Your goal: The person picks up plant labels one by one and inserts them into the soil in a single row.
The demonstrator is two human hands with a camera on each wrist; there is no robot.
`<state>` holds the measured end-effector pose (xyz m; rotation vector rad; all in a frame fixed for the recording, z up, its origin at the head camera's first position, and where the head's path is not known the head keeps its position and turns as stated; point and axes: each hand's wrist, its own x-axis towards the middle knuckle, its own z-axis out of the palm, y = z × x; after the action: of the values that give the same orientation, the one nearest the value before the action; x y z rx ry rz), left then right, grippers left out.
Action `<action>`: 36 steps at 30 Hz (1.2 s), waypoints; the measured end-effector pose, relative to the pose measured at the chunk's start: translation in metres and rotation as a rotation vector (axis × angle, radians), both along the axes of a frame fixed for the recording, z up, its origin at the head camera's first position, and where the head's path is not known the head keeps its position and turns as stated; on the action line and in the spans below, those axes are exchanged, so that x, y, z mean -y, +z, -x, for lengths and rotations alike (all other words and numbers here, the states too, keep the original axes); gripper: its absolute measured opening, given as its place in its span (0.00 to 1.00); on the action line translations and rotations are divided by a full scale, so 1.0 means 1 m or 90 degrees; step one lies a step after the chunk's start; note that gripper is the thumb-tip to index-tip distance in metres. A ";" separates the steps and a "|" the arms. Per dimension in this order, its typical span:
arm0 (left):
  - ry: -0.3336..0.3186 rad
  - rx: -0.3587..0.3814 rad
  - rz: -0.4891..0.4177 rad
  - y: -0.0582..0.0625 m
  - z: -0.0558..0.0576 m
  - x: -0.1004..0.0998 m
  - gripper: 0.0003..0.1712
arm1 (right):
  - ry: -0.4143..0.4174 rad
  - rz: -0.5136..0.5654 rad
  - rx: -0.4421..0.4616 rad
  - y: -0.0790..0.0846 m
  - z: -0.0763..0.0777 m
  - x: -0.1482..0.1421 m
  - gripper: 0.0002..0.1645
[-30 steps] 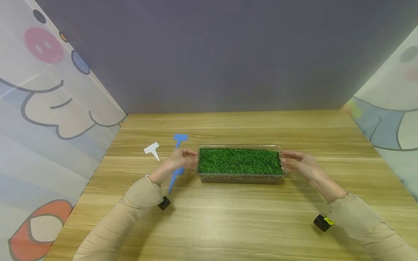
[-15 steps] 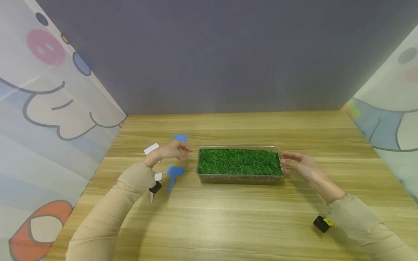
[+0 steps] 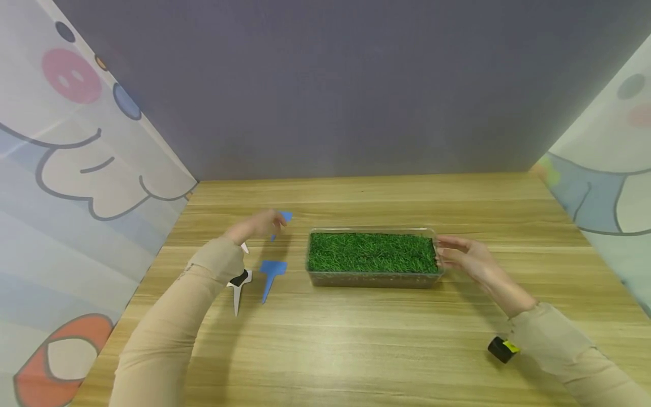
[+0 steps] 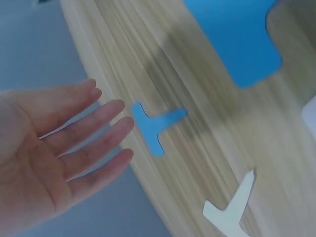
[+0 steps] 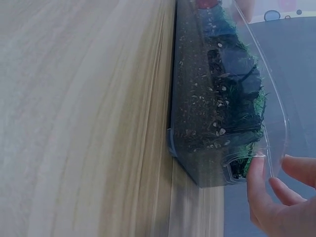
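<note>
A clear plastic box (image 3: 375, 279) holding green artificial-looking turf (image 3: 373, 252) stands on the table; soil-like filling with pale bits shows through its wall in the right wrist view. My right hand (image 3: 475, 260) holds the box's right end, thumb and fingers at the rim. My left hand (image 3: 263, 224) hovers over the far blue T-shaped plant label (image 3: 287, 216), partly covering it. In the left wrist view its fingers (image 4: 106, 136) are extended, with nothing held. Nearer lie another blue plant label (image 3: 273, 268) and a white plant label (image 3: 236, 297); a second white label (image 3: 246, 247) is mostly hidden.
The wooden table (image 3: 381, 350) runs back to a grey panel (image 3: 356, 90). Cartoon-printed curtains (image 3: 76, 237) hang at both sides. A black wrist camera (image 3: 502, 349) sits under the right sleeve, another (image 3: 239, 278) under the left.
My left hand has let go of the box's left end and moved left and away from me, to the far blue label. The right hand and the box have stayed put.
</note>
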<state>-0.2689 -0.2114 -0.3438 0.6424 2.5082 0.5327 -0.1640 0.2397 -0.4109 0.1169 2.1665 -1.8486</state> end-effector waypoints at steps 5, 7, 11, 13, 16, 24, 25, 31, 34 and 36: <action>0.031 -0.057 0.067 -0.001 0.012 -0.001 0.17 | -0.022 0.016 0.002 -0.020 0.008 -0.008 0.43; 0.030 -0.082 0.071 -0.003 0.018 0.000 0.17 | -0.021 0.019 -0.004 -0.023 0.009 -0.009 0.46; 0.020 -0.106 0.052 -0.008 0.027 0.001 0.17 | -0.018 0.015 -0.007 -0.024 0.009 -0.010 0.46; 0.024 -0.105 0.045 -0.010 0.030 0.001 0.18 | -0.016 0.013 -0.004 -0.023 0.008 -0.010 0.46; 0.033 -0.101 0.048 -0.012 0.034 0.001 0.19 | -0.018 0.011 -0.003 -0.023 0.008 -0.009 0.44; 0.046 -0.081 0.084 -0.019 0.044 0.004 0.24 | -0.013 0.018 -0.002 -0.021 0.009 -0.008 0.46; 0.047 -0.079 0.087 -0.020 0.045 0.005 0.25 | -0.012 0.018 -0.004 -0.022 0.009 -0.008 0.46; 0.045 -0.071 0.096 -0.024 0.049 0.009 0.29 | -0.009 0.023 -0.011 -0.023 0.010 -0.007 0.44; 0.041 -0.070 0.104 -0.024 0.049 0.009 0.29 | -0.005 0.023 -0.017 -0.022 0.010 -0.007 0.41; 0.043 -0.065 0.106 -0.025 0.049 0.010 0.29 | 0.004 0.023 -0.025 -0.021 0.009 -0.007 0.39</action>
<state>-0.3182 -0.2210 -0.3683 0.5358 2.6433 0.3182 -0.1734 0.2467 -0.4318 0.0655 2.1560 -1.9003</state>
